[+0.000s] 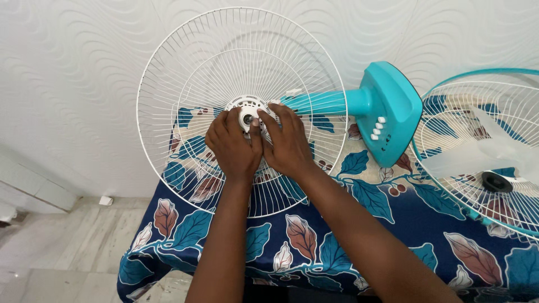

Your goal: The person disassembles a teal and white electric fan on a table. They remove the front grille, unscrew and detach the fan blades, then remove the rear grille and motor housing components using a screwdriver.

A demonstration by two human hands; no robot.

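Both hands, the left hand (231,145) and right hand (287,140), press their fingertips around the white nut (247,118) at the centre of the white wire guard (168,73), which stands over the leaf-patterned worktop (314,247). The thin guard could flex or the turquoise fan body (387,112) could roll if they push unevenly. The hands hide the hub, and the second guard (477,163) is cut off at right.

rear fan guard (185,84): I see a white round wire grille, upright, tilted toward the wall | hub: white plastic nut (247,118) at the grille's centre | base: teal fan body (387,112) lying sideways on leaf-print cloth
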